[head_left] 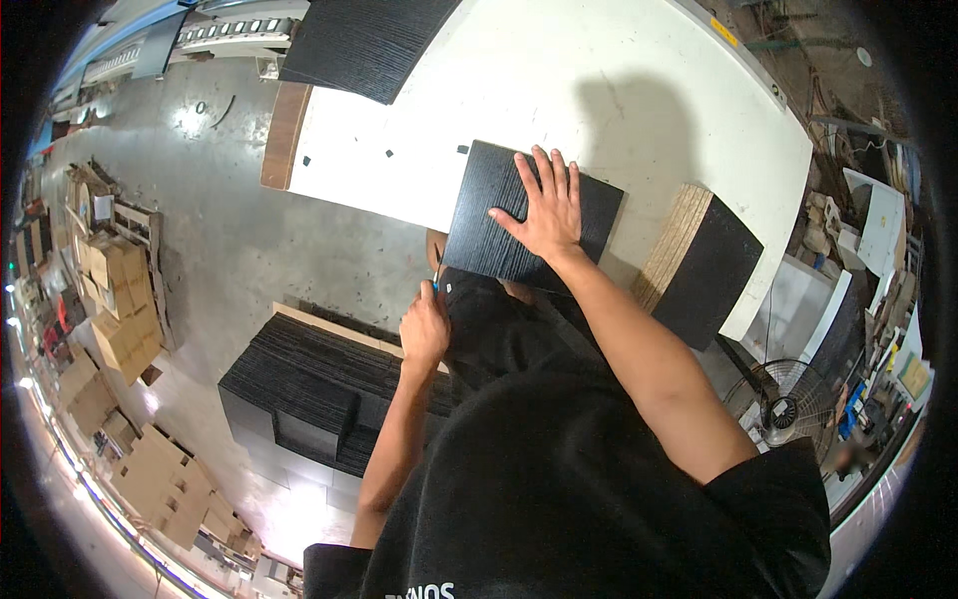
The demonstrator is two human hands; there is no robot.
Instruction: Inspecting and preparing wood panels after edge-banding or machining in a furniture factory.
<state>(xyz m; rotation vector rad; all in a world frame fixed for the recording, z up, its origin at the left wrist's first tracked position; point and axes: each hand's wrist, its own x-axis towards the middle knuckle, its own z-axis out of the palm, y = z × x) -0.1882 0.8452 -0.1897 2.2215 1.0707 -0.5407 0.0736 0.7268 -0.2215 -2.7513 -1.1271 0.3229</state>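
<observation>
A black wood-grained panel lies on the white worktable at its near edge. My right hand rests flat on the panel, fingers stretched and slightly apart. Beside the panel's near left corner, my left hand is closed around a slim blue-handled tool with a thin pointed end, which stands up against or close to the panel's left edge. Its exact kind is too small to make out. To the right of the panel, a stack of black-topped boards shows pale chipboard edges.
The white table carries another black panel at the far left and small dark scraps. A large stack of black panels stands low on my left. Cardboard boxes sit farther left; a fan is at right.
</observation>
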